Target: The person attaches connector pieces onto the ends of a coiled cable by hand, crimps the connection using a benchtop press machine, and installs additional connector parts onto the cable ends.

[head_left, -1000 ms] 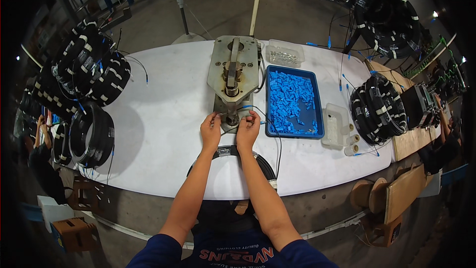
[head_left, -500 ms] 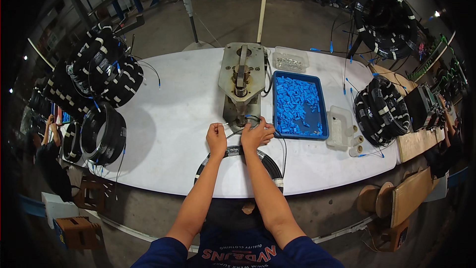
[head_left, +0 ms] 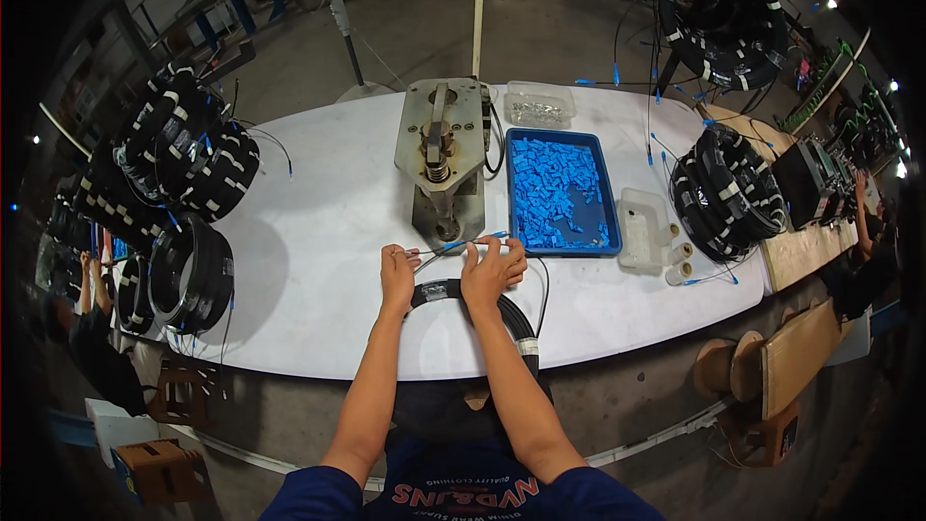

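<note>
Just in front of the metal hand press, both my hands hold a thin black cable with blue fittings. My left hand is closed in a pinch at the cable's left part, where a pale thin end shows by the fingertips. My right hand has its fingers bent round the cable on the other side. A blue connector pokes out above its fingers. Under my wrists lies a black cable coil with white tape, partly hidden by my forearms.
Right of the press stands a blue tray of small blue parts. Clear plastic boxes sit behind and beside it. Taped cable coils are stacked at the left and right. Other people's arms show at both edges.
My hands have drawn slightly back toward me from the press foot, bringing the cable and its blue fittings into plainer sight. The whole view has shifted, so the table sits further left.
</note>
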A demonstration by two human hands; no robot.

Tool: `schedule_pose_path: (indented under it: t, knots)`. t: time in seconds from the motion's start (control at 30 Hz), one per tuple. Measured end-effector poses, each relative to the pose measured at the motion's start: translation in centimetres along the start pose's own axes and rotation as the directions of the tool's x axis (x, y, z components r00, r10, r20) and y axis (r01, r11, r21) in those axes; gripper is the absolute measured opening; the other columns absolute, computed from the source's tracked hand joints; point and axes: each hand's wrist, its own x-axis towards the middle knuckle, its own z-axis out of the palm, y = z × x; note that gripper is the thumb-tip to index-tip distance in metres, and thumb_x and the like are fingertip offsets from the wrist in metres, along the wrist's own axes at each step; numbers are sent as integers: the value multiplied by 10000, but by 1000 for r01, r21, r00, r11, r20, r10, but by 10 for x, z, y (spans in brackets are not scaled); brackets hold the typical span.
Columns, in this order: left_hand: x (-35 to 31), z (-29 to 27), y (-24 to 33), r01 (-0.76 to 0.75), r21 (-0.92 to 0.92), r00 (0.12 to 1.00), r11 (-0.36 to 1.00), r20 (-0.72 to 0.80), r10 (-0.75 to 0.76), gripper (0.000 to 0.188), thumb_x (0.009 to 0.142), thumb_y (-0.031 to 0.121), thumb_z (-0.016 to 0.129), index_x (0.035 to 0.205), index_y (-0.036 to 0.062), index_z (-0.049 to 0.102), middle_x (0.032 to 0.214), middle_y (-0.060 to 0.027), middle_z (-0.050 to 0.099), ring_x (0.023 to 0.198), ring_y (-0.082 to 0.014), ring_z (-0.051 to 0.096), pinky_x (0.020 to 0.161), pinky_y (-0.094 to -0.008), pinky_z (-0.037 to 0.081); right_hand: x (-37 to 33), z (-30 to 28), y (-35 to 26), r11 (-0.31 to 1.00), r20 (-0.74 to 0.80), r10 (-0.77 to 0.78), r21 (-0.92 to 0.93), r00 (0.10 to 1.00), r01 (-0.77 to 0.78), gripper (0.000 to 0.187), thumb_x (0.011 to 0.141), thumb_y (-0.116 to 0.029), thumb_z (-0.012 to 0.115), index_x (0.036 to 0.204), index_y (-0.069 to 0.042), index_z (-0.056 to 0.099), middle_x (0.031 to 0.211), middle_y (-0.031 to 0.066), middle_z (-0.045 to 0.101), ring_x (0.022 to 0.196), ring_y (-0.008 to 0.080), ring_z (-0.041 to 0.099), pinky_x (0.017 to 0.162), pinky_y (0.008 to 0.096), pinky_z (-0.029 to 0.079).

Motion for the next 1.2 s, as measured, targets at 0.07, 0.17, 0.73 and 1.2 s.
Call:
schedule_pose_path:
  t: [0.07,0.17,0.73,1.2]
  knots:
    - [-12,7,11,77,1,994,997,75,-77,269,1052,269,397,1060,17,491,976,-167,695,801,-209,689,681,-327,508,0,-9,9,985,14,-163,-53,986,164,241,859,-271,709,1051,-155,622,1323,161,347,1195,398,305,955,555,246]
    - [-18,10,11,-174,355,964,918,250,86,284,1045,296,415,1039,23,495,815,-174,725,700,-246,714,613,-352,505,-6,-15,8,979,86,-200,-23,976,203,209,867,-265,694,1023,-144,627,1347,141,371,1219,406,297,971,579,232]
    - [-36,13,17,-323,249,931,913,257,259,257,975,236,600,908,-13,599,656,-81,660,618,-147,672,568,-270,486,-9,-46,30,867,250,-450,-109,857,487,346,838,-430,694,793,-87,681,797,57,660,894,298,467,780,473,300]
    - [-91,163,20,-576,232,644,784,720,260,179,914,205,660,901,28,635,595,-71,550,528,-137,520,519,-291,417,-3,-151,112,959,4,-107,-263,994,105,313,838,-415,718,799,-109,665,821,28,632,966,321,443,844,488,304]
